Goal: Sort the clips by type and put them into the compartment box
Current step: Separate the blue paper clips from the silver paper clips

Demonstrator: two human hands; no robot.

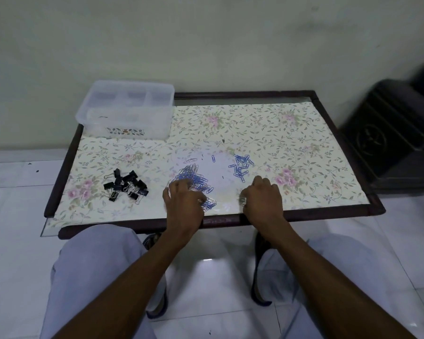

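The sorting is still at the stage of separating piles on the bench; nothing of note has gone into the compartment box, which stands at the far left corner, translucent, with its dividers showing through the top and only one tiny dark speck visible through its wall. Whether a lid is on it I cannot tell.

The black binder clips already lie in their own heap at the left, well apart from the rest. In the middle sits a mixed heap of paper clips — blue ones tangled with silver ones — and to its right a smaller pile of blue paper clips that looks sorted out. A few strays lie between the two.

The left hand rests on the near edge of the mixed heap, fingers curled down into the clips; it is blurred, so I cannot tell whether it pinches one. The right hand lies knuckles-up near the front rim, fingers bent under, with a glint of silver clips just at its left edge — a grip is likely, but not plain.

Next, as I judge it, comes more picking apart of blue from silver, which calls for fine fingertip work since the clips hook together, and then carrying each heap to its own compartment.

No writing can be read; the box front bears only a patterned strip of leaf shapes.
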